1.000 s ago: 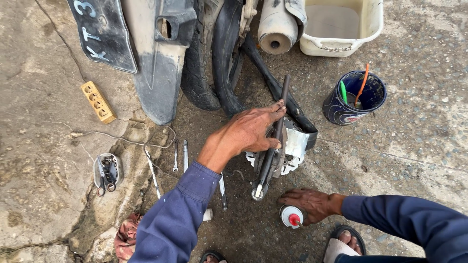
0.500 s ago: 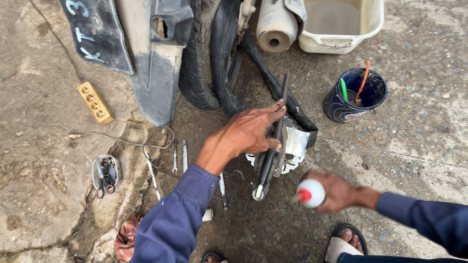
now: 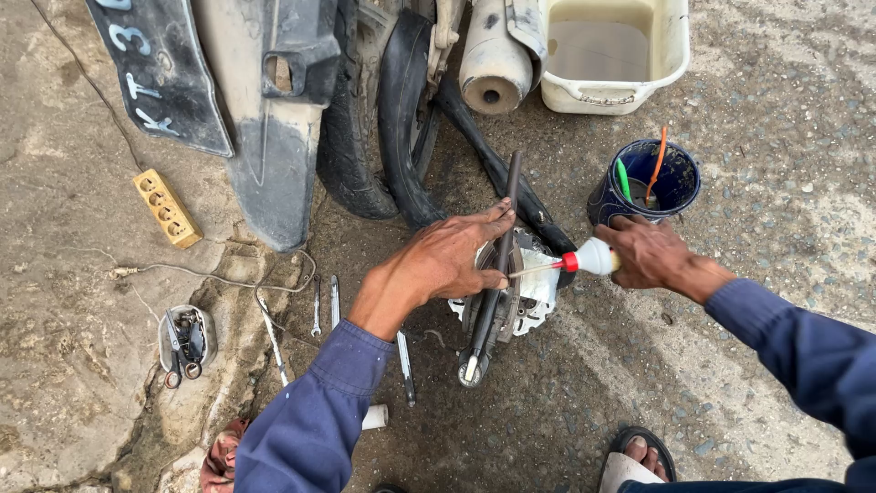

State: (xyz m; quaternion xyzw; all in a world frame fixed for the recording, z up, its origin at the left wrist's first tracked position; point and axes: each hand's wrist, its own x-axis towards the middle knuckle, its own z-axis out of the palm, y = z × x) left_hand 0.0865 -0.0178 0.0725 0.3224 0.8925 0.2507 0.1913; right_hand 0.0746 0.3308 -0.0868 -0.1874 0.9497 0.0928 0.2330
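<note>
My left hand [image 3: 447, 260] rests palm down on a dark tyre lever bar [image 3: 493, 274] and a strip of black rubber tube laid over a round metal hub part [image 3: 525, 297] on the ground. My right hand [image 3: 650, 253] grips a small white squeeze bottle [image 3: 595, 258] with a red collar and a thin nozzle. The nozzle tip points left at the spot just under my left fingers.
A motorcycle's rear tyre [image 3: 401, 119], mudguard [image 3: 265, 119] and exhaust [image 3: 493, 64] stand at the top. A white tub [image 3: 675, 55] of water, a dark blue cup [image 3: 680, 187] with sticks, a yellow power strip [image 3: 167, 208], loose spanners [image 3: 324, 306], a tin [image 3: 187, 340] of small tools and my sandalled foot [image 3: 639, 461] lie around.
My right hand picked the white bottle up from the ground near my foot and carried it up to the hub, turning the nozzle leftward. My left hand stayed on the bar.
</note>
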